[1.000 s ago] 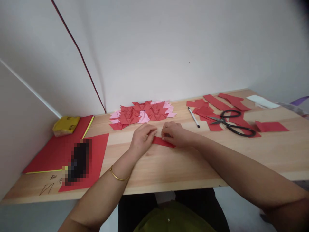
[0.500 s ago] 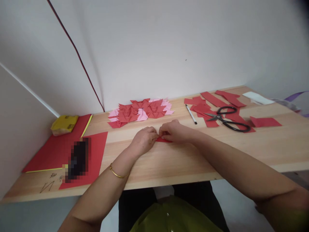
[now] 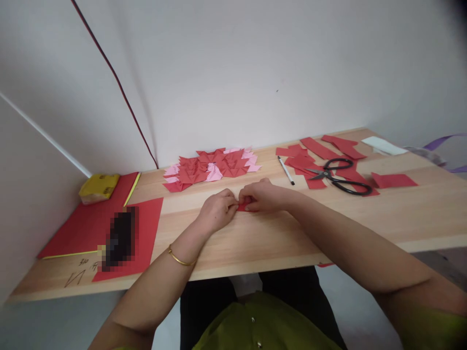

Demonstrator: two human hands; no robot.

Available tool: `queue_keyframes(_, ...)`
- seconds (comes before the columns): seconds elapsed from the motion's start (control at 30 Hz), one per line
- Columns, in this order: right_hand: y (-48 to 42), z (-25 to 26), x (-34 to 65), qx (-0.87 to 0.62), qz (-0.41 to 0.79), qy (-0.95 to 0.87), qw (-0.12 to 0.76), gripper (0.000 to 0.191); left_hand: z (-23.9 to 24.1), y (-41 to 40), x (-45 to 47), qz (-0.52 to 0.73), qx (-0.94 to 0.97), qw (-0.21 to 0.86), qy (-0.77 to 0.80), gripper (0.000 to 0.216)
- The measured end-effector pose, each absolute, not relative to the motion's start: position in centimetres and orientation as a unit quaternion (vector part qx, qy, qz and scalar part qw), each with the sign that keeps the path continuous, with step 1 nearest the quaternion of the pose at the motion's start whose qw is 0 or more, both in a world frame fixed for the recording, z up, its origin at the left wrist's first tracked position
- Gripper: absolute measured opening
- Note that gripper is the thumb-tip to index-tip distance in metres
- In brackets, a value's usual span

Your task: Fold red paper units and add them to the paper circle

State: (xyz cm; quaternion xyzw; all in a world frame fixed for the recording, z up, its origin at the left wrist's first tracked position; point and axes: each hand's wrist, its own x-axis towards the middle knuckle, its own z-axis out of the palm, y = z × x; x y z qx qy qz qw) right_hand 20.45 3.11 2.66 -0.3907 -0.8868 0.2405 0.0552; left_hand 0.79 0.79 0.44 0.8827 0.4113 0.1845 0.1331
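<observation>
A small piece of red paper (image 3: 245,205) lies on the wooden table between my two hands, partly covered by fingers. My left hand (image 3: 218,210) pinches its left end, fingers curled and pressed together. From the other side, my right hand (image 3: 260,195) is closed on the same paper, thumb and fingertips along its upper edge. Just behind my hands is a cluster of folded red and pink paper pieces (image 3: 228,164), set close together against the wall.
To the right, black-handled scissors (image 3: 330,176) lie over cut red paper strips (image 3: 315,148), beside a pen (image 3: 286,170). On the left are red sheets (image 3: 153,228), a yellow packet (image 3: 99,188) and a pixelated dark object (image 3: 120,238). The table's front edge (image 3: 255,274) runs near my body.
My right fingers have shifted slightly on the red paper, so more of it shows between the hands. The left hand keeps its pinch. The camera view has moved a little.
</observation>
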Motion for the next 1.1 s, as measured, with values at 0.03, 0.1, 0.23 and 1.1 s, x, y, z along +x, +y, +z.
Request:
queue_keyframes(0.03,3.1,2.7,20.4,-0.394,0.242,-0.885,0.056,0.009,0.4,0.6,1.0,0.192,0.871,0.130,0.433,0.012)
queue_keyframes(0.1,3.1,2.8,20.4,-0.401,0.244,-0.881,0.056,0.008,0.3,0.4,1.6,0.196,0.854,0.118,0.467,0.009)
queue_keyframes(0.23,3.2,2.9,20.4,-0.404,0.253,-0.878,0.037,0.010,0.3,0.3,2.1,0.175,0.838,0.109,0.505,0.005)
queue_keyframes(1.1,3.3,3.3,22.0,-0.395,0.227,-0.890,0.007,0.013,0.3,1.6,-0.4,0.183,0.855,0.224,0.431,0.037)
